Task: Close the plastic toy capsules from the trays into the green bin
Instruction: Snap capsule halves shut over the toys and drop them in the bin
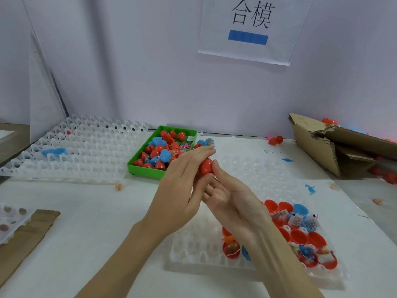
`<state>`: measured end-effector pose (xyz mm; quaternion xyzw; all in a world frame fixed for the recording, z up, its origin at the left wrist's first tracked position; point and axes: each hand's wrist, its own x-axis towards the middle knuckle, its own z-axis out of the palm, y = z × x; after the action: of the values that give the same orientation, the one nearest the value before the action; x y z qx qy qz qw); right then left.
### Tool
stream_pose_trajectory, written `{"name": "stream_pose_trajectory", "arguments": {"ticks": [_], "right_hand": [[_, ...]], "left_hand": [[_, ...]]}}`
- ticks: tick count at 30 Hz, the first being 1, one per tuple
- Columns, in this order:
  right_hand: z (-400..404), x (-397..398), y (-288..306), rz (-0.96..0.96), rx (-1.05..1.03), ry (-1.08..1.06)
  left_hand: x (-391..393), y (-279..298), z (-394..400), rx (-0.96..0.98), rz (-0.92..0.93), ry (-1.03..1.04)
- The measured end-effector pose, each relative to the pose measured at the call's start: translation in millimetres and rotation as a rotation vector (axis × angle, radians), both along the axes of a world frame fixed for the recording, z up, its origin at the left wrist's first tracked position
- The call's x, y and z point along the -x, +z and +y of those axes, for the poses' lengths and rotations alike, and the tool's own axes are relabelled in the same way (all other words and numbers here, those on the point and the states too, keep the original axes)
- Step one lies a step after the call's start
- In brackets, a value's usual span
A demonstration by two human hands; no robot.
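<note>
two bare hands meet over a white table [90, 214] set against a pale wall [137, 61]. high on that wall hangs a white paper sign [253, 29] printed with the black characters "合模" above a solid blue bar. a big clear plastic tray of moulded cups [71, 147] lies at the left, with one blue capsule half [54, 152] resting in it. a second clear cup tray [214, 250] sits near the front edge, under the forearms; its right part holds open red and blue capsule halves [300, 235] and small printed packets whose writing is too small to read. a torn brown cardboard box [335, 147] lies at the right, red and blue capsules blurred behind it. the rectangular green plastic bin [148, 168] stands between the far tray and the hands, piled with closed red and blue plastic capsules, too many and too overlapped to count. the left hand [182, 186] has its fingers straight and pressed together along the top of one red plastic capsule [205, 166], thumb beneath. the right hand [232, 201] lies palm up, its thumb touching the capsule's right side and fingers cupped below. the capsule is held just right of the bin's near corner. two blue toy figures [310, 188] lie on the table.
</note>
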<state>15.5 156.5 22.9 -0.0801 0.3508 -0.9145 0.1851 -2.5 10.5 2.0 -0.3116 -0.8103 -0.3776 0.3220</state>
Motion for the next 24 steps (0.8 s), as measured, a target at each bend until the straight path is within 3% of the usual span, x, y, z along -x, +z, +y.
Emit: {"name": "stream_pose_trajectory", "arguments": {"ticks": [5,11,18,24], "right_hand": [[6.4,1.7,0.3,-0.014,-0.001,0.024],[3.9,-1.5,1.6,-0.060,0.097,0.112],[0.8,-3.1,1.4,-0.072,0.142,0.067],[-1.7,-3.0,1.9,0.067,-0.091,-0.116]], "left_hand": [[-2.0,0.2,3.2,-0.027,-0.033,-0.026],[-2.3,2.3,3.7,-0.029,0.122,0.066],[0.3,4.7,4.6,-0.077,0.150,0.036],[3.1,1.0,1.0,-0.098,0.032,0.021]]}}
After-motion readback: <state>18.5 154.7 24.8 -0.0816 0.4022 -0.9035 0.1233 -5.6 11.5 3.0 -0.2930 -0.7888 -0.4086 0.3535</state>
